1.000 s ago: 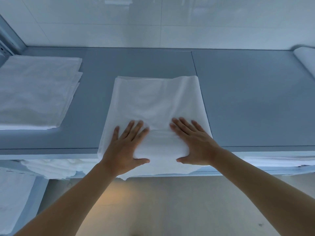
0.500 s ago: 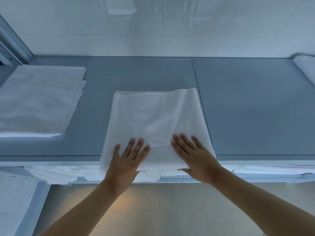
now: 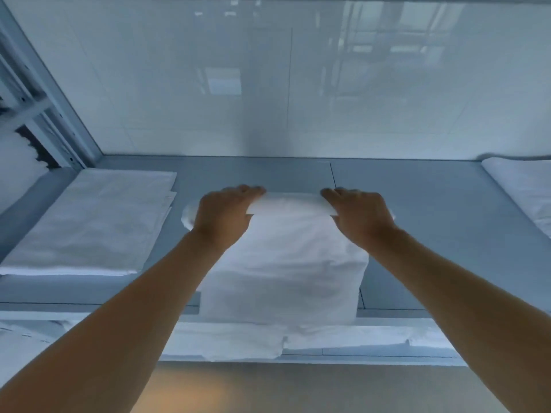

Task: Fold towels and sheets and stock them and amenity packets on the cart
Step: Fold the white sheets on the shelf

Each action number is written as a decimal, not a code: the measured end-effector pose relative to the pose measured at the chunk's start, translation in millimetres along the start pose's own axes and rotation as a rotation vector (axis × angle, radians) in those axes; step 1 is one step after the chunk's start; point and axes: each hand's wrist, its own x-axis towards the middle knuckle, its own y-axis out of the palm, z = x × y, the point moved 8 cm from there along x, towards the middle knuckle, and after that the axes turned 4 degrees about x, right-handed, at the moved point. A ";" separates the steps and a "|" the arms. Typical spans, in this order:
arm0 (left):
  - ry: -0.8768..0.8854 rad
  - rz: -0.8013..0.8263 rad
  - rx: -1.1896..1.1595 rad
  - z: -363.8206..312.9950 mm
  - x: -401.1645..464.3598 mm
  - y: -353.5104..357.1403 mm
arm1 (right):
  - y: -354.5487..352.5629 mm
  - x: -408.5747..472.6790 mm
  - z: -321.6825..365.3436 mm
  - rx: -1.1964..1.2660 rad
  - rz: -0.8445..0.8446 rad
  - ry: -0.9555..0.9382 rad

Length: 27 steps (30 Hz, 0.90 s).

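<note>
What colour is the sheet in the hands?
White, plain; the sheet shows in the head view.

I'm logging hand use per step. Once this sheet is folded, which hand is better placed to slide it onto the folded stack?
Probably the left hand. The folded stack lies on its side of the sheet; the right hand would have to cross over. Both hands now hold the sheet's far fold.

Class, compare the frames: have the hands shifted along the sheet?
Yes. Both the left hand and right hand went from the shelf's front edge toward the back wall.

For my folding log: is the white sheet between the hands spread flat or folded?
Folded: the white cloth sheet is doubled over, its far fold held by left hand and right hand.
</note>
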 end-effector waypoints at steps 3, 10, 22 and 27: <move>0.018 -0.240 0.001 3.1 38.9 -58.1 | -70.7 28.6 -21.7 -0.021 -0.255 0.020; 0.077 -0.530 -0.058 -14.6 -2.4 -61.9 | -83.9 -19.8 -10.6 0.037 -0.652 -0.126; -0.034 0.417 -0.170 -39.7 -135.1 182.4 | 177.9 -123.3 32.7 0.406 0.326 0.010; 0.013 0.390 -0.155 -62.0 -98.9 190.7 | 183.8 -56.7 47.5 0.406 0.326 -0.056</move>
